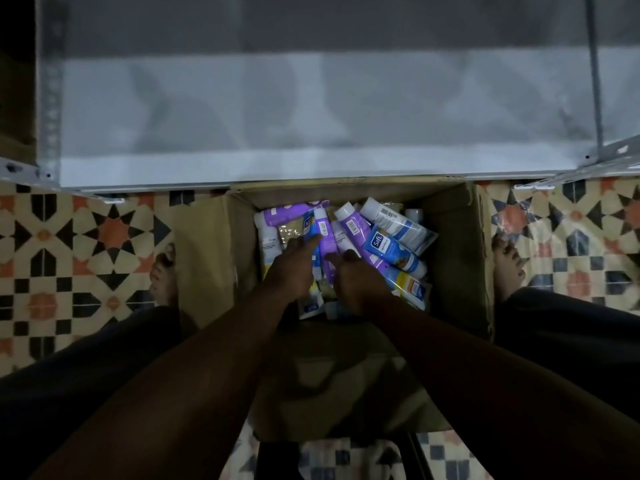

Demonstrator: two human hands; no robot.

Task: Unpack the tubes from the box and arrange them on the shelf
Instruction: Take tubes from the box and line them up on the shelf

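An open cardboard box (pixel 457 244) stands on the floor between my feet, holding several purple, blue and white tubes in a loose heap. A blue tube marked Safi (pixel 394 251) lies at the right of the heap, and a purple tube (pixel 325 237) runs down the middle. My left hand (pixel 294 268) reaches into the box with its fingers stretched over the purple tube. Beside it, my right hand (pixel 360 285) rests on the heap, fingers curled; whether it grips a tube is hidden. A pale grey metal shelf (pixel 311 116) lies bare just beyond the box.
The box's near flap (pixel 346 375) folds out toward me. Patterned floor tiles (pixel 86 237) spread on both sides. My bare feet (pixel 507 268) stand against the box's left and right walls. Shelf uprights (pixel 48 98) rise at the left and right edges.
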